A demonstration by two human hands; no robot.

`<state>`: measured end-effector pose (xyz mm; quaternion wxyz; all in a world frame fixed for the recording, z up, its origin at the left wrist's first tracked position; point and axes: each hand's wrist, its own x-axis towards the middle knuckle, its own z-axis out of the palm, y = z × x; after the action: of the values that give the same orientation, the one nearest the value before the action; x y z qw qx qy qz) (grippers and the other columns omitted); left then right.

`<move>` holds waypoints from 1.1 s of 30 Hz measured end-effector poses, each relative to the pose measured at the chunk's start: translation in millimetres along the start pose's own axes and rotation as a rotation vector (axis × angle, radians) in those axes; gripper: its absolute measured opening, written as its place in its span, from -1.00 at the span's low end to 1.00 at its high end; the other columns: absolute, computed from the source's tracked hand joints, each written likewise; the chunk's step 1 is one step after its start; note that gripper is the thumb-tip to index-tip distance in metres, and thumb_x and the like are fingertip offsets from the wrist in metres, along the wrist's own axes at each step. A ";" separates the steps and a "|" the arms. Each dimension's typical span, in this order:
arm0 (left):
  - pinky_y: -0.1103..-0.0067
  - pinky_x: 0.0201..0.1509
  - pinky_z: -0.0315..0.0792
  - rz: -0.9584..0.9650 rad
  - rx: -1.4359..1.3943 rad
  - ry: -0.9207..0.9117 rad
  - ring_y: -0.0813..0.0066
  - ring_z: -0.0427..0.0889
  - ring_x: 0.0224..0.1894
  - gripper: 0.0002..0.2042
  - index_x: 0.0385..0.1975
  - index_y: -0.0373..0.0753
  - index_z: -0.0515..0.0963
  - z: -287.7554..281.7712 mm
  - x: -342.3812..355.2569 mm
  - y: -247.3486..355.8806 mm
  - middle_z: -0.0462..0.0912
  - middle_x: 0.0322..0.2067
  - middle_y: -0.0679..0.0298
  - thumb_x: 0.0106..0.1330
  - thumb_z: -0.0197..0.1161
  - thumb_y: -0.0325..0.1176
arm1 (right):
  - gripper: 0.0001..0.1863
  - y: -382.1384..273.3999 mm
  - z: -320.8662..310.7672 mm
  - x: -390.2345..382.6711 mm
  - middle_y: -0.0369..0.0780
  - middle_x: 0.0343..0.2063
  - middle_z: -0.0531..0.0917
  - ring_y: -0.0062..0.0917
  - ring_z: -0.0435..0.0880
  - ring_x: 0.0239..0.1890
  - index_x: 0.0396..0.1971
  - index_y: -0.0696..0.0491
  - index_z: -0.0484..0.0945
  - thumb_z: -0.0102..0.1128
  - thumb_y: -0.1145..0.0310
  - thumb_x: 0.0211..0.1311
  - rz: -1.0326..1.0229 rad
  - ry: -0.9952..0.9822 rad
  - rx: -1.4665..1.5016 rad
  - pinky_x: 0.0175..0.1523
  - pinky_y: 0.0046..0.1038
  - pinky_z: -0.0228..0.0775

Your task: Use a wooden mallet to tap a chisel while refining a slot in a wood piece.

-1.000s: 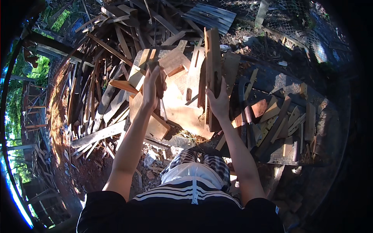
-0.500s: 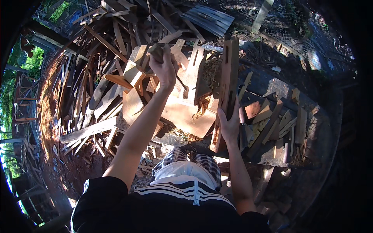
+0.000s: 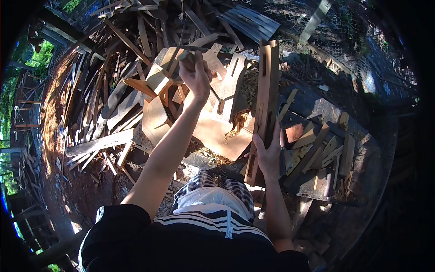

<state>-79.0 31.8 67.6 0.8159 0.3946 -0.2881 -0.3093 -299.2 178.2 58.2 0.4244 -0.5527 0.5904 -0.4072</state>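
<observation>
My left hand (image 3: 195, 76): clenched round chisel-like tool (image 3: 186, 57) | my right hand (image 3: 270, 157): gripping mortised timber (image 3: 263, 97) low | risk: off-centre hold could let it tip

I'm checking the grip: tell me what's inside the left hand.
A blunt end shows above the left hand, a thin dark shaft below; the grip covers whatever lies between.
</observation>
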 end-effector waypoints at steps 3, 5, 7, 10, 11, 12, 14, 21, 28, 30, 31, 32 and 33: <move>0.74 -0.78 0.15 0.039 0.026 0.033 0.74 0.30 -0.80 -0.79 -0.42 -0.19 0.31 -1.0 1.3 -5.3 0.36 -0.74 0.41 0.31 0.26 -0.38 | -0.16 -12.9 -0.1 1.6 0.04 0.09 0.49 -0.28 0.59 0.04 0.37 0.10 0.00 0.24 0.28 0.15 -0.061 -0.047 -0.083 0.11 -0.38 0.41; 0.75 -0.73 0.16 0.044 0.023 0.062 0.77 0.29 -0.75 -0.79 -0.42 -0.19 0.32 -0.2 -0.5 -9.9 0.37 -0.70 0.44 0.31 0.27 -0.39 | -0.17 -26.6 -3.1 8.4 0.06 0.12 0.46 -0.26 0.56 0.09 0.37 0.13 0.00 0.23 0.31 0.15 -0.116 -0.095 -0.163 0.14 -0.36 0.39; 0.74 -0.64 0.14 0.070 0.040 0.058 0.80 0.26 -0.67 -0.79 -0.43 -0.20 0.34 3.5 -7.7 -14.6 0.31 -0.67 0.49 0.30 0.29 -0.39 | -0.17 -44.6 -6.7 17.4 0.09 0.16 0.42 -0.24 0.53 0.13 0.37 0.15 0.00 0.22 0.34 0.16 -0.166 -0.134 -0.246 0.18 -0.35 0.37; 0.66 -0.52 0.09 0.141 0.189 0.083 0.72 0.21 -0.59 -0.77 -0.46 -0.24 0.34 -15.9 -6.6 -26.7 0.26 -0.66 0.48 0.28 0.30 -0.38 | -0.21 -98.0 -0.9 28.5 0.16 0.20 0.35 -0.13 0.45 0.21 0.38 0.17 -0.01 0.17 0.43 0.19 -0.569 -0.165 -0.172 0.25 -0.27 0.32; 0.66 -0.52 0.09 0.141 0.185 0.094 0.72 0.21 -0.59 -0.77 -0.46 -0.24 0.34 -17.7 -8.8 -26.3 0.26 -0.66 0.48 0.28 0.30 -0.38 | -0.21 -118.8 -2.8 30.2 0.17 0.21 0.34 -0.10 0.43 0.22 0.39 0.16 -0.01 0.15 0.44 0.20 -0.572 -0.196 -0.207 0.26 -0.24 0.30; 0.66 -0.54 0.21 0.166 0.242 0.073 0.68 0.33 -0.60 -0.81 -0.35 -0.25 0.36 -19.1 -11.3 -24.8 0.37 -0.60 0.41 0.29 0.27 -0.39 | -0.20 -134.6 -2.2 36.7 0.15 0.20 0.36 -0.06 0.46 0.18 0.39 0.14 0.01 0.18 0.45 0.16 -0.786 -0.179 -0.224 0.21 -0.25 0.37; 0.58 -0.21 0.45 0.238 0.453 0.055 0.47 0.56 -0.32 -0.69 -0.07 -0.33 0.39 -13.9 -22.7 -13.8 0.54 -0.34 0.24 0.21 0.24 -0.47 | -0.20 -155.2 -8.3 34.2 0.04 0.14 0.46 -0.04 0.54 0.07 0.38 0.02 0.09 0.20 0.45 0.12 -0.775 -0.264 -0.377 0.09 -0.24 0.47; 0.46 -0.33 0.39 0.229 0.276 0.092 0.34 0.54 -0.43 -0.70 -0.22 -0.36 0.39 -5.4 -31.0 -1.2 0.56 -0.47 0.14 0.16 0.31 -0.38 | -0.25 -198.6 -17.9 33.2 -0.03 0.10 0.52 -0.08 0.57 0.04 0.34 -0.08 0.21 0.24 0.45 0.09 -0.767 -0.417 -0.470 0.08 -0.27 0.49; 0.56 -0.32 0.44 0.254 0.173 0.067 0.47 0.56 -0.43 -0.72 -0.16 -0.35 0.41 -0.9 -35.4 0.8 0.59 -0.46 0.19 0.16 0.27 -0.48 | -0.23 -183.7 -12.4 34.0 0.01 0.03 0.56 -0.02 0.60 -0.07 0.36 -0.21 0.17 0.23 0.44 0.11 -0.615 -0.475 -0.664 0.00 -0.20 0.51; 0.55 -0.30 0.45 0.304 0.314 0.065 0.45 0.58 -0.40 -0.72 -0.15 -0.35 0.40 -8.2 -33.6 -5.4 0.59 -0.43 0.17 0.17 0.28 -0.48 | -0.23 -193.0 -5.0 33.6 -0.02 0.06 0.54 -0.03 0.58 -0.02 0.36 -0.21 0.17 0.23 0.43 0.12 -0.730 -0.415 -0.482 0.04 -0.21 0.49; 0.54 -0.29 0.45 0.319 0.408 0.033 0.45 0.59 -0.38 -0.73 -0.16 -0.35 0.40 -4.6 -32.8 1.1 0.60 -0.42 0.16 0.18 0.28 -0.47 | -0.24 -198.3 -2.5 29.7 -0.03 0.08 0.53 -0.03 0.58 -0.01 0.35 -0.20 0.17 0.22 0.43 0.12 -0.820 -0.348 -0.413 0.05 -0.22 0.48; 0.54 -0.24 0.49 0.294 0.356 0.000 0.46 0.61 -0.33 -0.75 -0.17 -0.35 0.42 -4.3 -33.3 -6.9 0.62 -0.39 0.18 0.21 0.28 -0.45 | -0.24 -198.9 -2.8 28.9 -0.04 0.10 0.52 -0.07 0.59 0.00 0.35 -0.21 0.18 0.21 0.43 0.12 -0.892 -0.322 -0.409 0.05 -0.22 0.48; 0.54 -0.24 0.49 0.288 0.353 -0.003 0.46 0.61 -0.33 -0.75 -0.17 -0.35 0.42 -3.7 -38.8 -9.1 0.62 -0.39 0.18 0.21 0.28 -0.45 | -0.24 -195.0 -5.3 30.3 -0.04 0.10 0.52 -0.07 0.59 0.00 0.35 -0.21 0.18 0.21 0.43 0.12 -0.886 -0.320 -0.412 0.05 -0.22 0.48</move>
<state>-103.9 57.4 49.4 0.7694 0.4857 -0.3924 -0.1348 -245.2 136.8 243.6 0.1784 -0.8774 0.2953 -0.3334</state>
